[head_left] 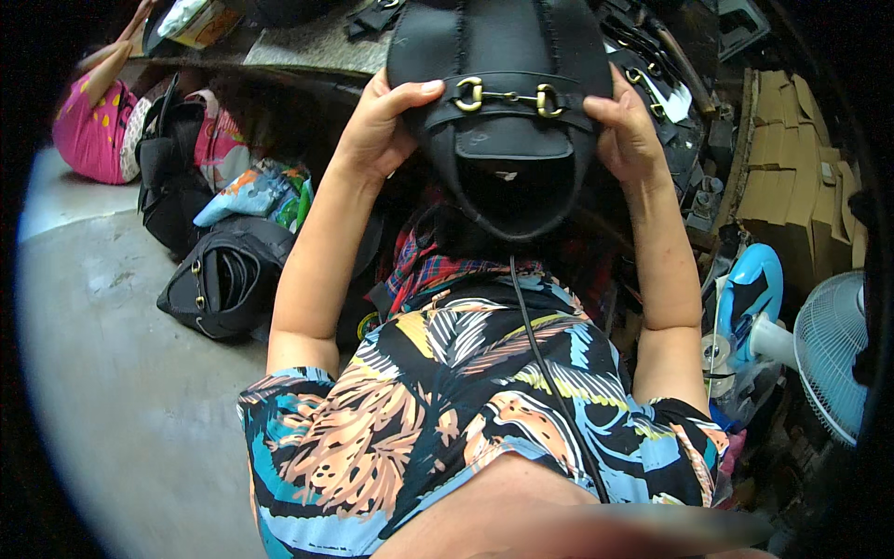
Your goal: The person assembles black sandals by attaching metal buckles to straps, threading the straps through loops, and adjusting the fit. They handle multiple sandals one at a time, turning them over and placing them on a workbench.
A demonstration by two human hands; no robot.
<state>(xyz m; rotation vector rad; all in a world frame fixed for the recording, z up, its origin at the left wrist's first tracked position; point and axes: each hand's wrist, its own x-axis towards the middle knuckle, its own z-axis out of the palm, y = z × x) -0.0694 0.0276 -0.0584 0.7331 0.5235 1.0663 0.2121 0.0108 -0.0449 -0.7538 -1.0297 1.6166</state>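
Observation:
Between my hands, in front of my chest, is a black leather-like bag (507, 47) with a brass-coloured horsebit fitting (507, 97) across a strap. Its rounded opening faces me, and the dark inside shows below a short tab. My left hand (384, 121) grips its left side, thumb on the front by the strap end. At the right side my right hand (630, 126) does the same, thumb pressed near the fitting. The other fingers of both hands are mostly hidden behind the bag. The bag's upper end runs out of the picture.
Similar black pieces (228, 279) with brass fittings lie on the grey floor at left. Beyond them sits a person in pink (93, 130). Ahead is a work table (312, 48). At right are a white fan (833, 354), stacked cardboard (787, 149) and black straps with brass rings.

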